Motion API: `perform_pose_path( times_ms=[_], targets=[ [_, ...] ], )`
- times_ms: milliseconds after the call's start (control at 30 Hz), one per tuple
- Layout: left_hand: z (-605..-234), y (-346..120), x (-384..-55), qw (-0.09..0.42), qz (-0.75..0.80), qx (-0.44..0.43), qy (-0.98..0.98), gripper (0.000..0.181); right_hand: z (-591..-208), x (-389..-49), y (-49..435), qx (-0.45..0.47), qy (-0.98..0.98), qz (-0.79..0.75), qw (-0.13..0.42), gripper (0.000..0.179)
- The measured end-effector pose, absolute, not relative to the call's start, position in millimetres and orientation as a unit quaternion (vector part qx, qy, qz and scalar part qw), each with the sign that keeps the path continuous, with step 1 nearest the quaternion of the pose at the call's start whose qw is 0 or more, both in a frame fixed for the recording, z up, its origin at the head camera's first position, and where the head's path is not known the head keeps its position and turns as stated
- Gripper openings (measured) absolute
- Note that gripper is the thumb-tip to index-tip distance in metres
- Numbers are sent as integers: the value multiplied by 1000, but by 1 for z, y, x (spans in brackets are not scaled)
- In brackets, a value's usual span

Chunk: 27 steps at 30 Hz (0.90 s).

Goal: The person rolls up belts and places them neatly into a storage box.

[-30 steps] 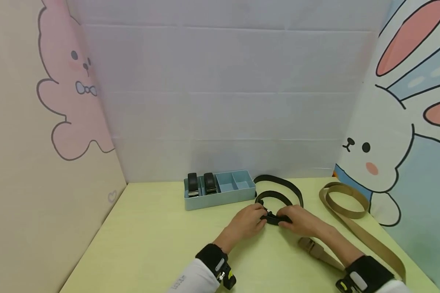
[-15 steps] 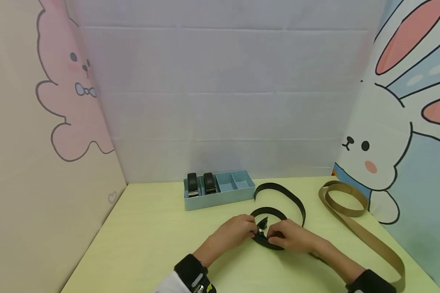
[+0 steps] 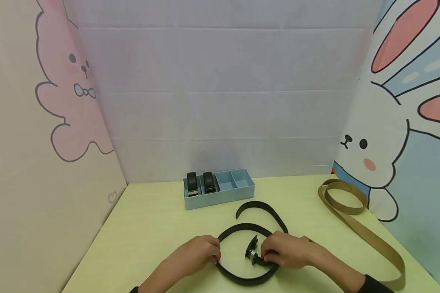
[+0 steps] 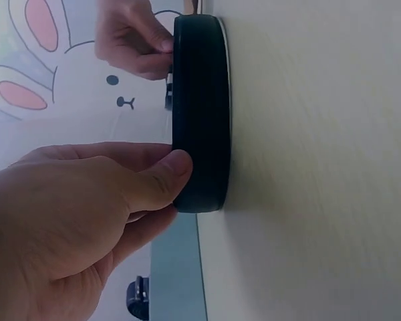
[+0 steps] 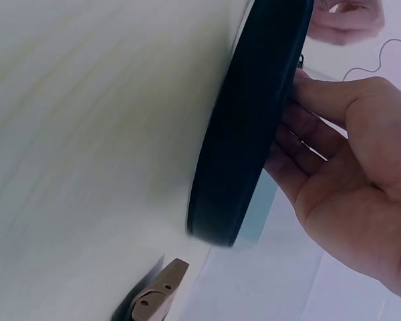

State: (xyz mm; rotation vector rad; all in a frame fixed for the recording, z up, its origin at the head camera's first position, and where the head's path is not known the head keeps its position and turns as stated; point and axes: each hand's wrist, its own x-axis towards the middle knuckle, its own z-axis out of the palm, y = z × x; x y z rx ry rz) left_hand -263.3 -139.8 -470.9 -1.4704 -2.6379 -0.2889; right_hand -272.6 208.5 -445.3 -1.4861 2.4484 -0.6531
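A black belt point(image 3: 247, 281) stands on its edge in a wide loose loop, its free end point(image 3: 254, 203) curving away behind. The metal buckle point(image 3: 251, 249) sits inside the loop. My left hand point(image 3: 201, 253) pinches the strap at the loop's left side; in the left wrist view its thumb point(image 4: 174, 170) presses the outer face. At the right, my right hand point(image 3: 287, 249) pinches the strap just beside the buckle. The right wrist view shows its fingers point(image 5: 314, 127) behind the black strap point(image 5: 250, 120), partly hidden by it.
Behind the loop stands a blue divided tray point(image 3: 220, 200). Two rolled black belts point(image 3: 192, 183) fill its left compartments. A tan webbing belt point(image 3: 368, 234) stretches along the table's right side, its brown buckle point(image 5: 154, 294) near my right hand.
Both hands have come nearer with the black belt and moved apart, the left hand leftward from the buckle to the loop's side. The coil has widened and its free end has followed.
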Motion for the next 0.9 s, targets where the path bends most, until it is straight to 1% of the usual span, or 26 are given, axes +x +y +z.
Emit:
perform_pose_path(
  times_ms=[100,200,300,433,500,567,633,700,733,800,867,900],
  targets=[
    [-465,-158,-248,46,-97,-486,-867,19,-444,-271,208,-510,830,-206,94,17],
    [-461,-165,-232,33,-104,-498,-860,21,-444,-271,208,-516,829,-198,83,17],
    [-459,-162,-218,17,-122,-518,-847,21,-444,-270,205,-525,823,-202,77,17],
    [-461,-148,-205,15,-132,-539,-832,19,-445,-270,198,-540,814,-205,67,16],
    [-459,-142,-203,7,-135,-546,-827,19,-446,-269,194,-547,811,-202,58,17],
    [-454,-139,-207,-32,-170,-542,-823,17,-447,-268,191,-550,809,-200,50,17],
    [-450,-139,-217,-45,-203,-531,-821,14,-448,-267,189,-549,811,-197,43,16],
    [-447,-142,-232,-33,-230,-508,-829,15,-448,-266,189,-540,817,-198,42,15],
    [-447,-144,-240,-16,-233,-493,-838,18,-448,-264,189,-535,820,-198,41,14],
    [-452,-146,-257,39,-206,-469,-858,24,-448,-262,191,-524,826,-204,36,13],
    [-458,-147,-272,65,-181,-449,-873,28,-447,-259,194,-513,831,-213,24,13],
    [-461,-147,-278,68,-173,-443,-877,28,-446,-258,196,-507,835,-215,13,13]
  ],
)
